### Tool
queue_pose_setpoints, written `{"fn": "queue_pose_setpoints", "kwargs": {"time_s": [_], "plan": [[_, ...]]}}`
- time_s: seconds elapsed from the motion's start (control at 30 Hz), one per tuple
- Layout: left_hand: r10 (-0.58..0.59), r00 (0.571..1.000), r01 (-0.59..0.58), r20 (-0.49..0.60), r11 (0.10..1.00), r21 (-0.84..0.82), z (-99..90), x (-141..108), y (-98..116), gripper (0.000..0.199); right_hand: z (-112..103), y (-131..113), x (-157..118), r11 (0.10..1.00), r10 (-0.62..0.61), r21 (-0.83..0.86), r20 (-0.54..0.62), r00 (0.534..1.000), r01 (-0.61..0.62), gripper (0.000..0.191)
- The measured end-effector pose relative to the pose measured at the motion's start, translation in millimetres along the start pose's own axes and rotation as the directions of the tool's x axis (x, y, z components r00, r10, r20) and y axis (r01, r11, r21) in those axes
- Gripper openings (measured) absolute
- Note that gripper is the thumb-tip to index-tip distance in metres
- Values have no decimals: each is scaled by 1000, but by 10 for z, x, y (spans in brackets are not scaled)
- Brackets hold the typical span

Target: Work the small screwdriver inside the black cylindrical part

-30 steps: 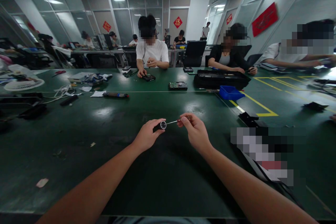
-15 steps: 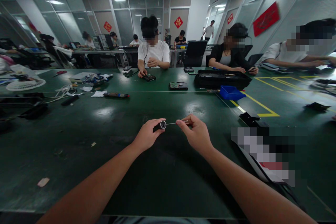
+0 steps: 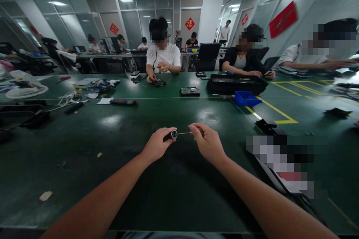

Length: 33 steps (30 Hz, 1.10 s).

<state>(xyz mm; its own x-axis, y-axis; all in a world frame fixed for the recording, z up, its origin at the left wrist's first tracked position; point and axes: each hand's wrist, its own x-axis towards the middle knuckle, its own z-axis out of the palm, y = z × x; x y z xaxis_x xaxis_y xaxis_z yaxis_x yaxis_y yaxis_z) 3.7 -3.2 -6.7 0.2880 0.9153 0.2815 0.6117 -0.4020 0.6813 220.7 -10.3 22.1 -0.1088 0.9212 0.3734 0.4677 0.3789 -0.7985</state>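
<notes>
My left hand [image 3: 155, 145] is closed around a small black cylindrical part [image 3: 174, 134], whose silver-rimmed round face points toward me. My fingers cover much of its body. Opposite it, my right hand [image 3: 209, 142] grips a thin screwdriver [image 3: 183, 133] with a bit of red showing at the handle. The metal shaft points left and its tip reaches the rim of the part; whether it sits in a screw is too small to tell. Both hands are above the dark green table [image 3: 168, 201].
Ahead lie a hard drive [image 3: 190, 91], a blue scoop bin [image 3: 247, 99], a long black housing [image 3: 237, 84] and a pen-shaped tool [image 3: 123, 102]. Black parts [image 3: 270, 127] and a partly blurred-out flat item are on my right. A co-worker in white [image 3: 163, 58] sits opposite.
My right fingers have shifted on the screwdriver, so the red of its handle now shows. My left hand and the black part have stayed nearly still.
</notes>
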Motion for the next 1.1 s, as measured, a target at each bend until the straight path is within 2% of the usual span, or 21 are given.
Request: {"fn": "queue_pose_setpoints", "kwargs": {"time_s": [0.2, 0.27, 0.37, 0.43, 0.6, 0.8, 0.87, 1.0, 1.1], "plan": [[-11, 1000, 11, -6, 1000, 0, -17, 4, -7, 41, -2, -40, -16, 997, -75, -22, 45, 996, 76, 25], [-17, 1000, 17, -11, 1000, -7, -26, 7, -1, 41, -2, -39, -21, 997, -72, -12, 57, 996, 73, 21], [-23, 1000, 23, -2, 1000, -10, -32, 6, 5, 41, 2, -36, -27, 999, -47, -21, 52, 998, 48, 30], [-20, 1000, 20, 2, 1000, -7, -28, 3, 0, 41, 6, -38, -31, 999, -39, -21, 33, 999, 40, 29], [-17, 1000, 17, -9, 1000, 9, -9, 5, -23, 42, 31, -31, -27, 989, -8, 148, -27, 1000, 12, 21], [48, 999, -48, 23, 998, 28, -13, -3, 29, 43, 98, 82, 45, 901, 114, 427, -75, 991, -72, 28], [80, 996, -81, 39, 996, 27, -34, -4, 44, 43, 113, 136, 82, 828, 210, 543, -75, 975, -137, 29], [93, 994, -96, 47, 994, 47, -76, 12, 37, 42, 115, 200, 137, 662, 363, 686, 58, 930, -301, 30], [72, 996, -75, 43, 995, 66, -83, 20, 17, 43, 117, 214, 139, 675, 367, 684, 13, 930, -276, 29]]}}
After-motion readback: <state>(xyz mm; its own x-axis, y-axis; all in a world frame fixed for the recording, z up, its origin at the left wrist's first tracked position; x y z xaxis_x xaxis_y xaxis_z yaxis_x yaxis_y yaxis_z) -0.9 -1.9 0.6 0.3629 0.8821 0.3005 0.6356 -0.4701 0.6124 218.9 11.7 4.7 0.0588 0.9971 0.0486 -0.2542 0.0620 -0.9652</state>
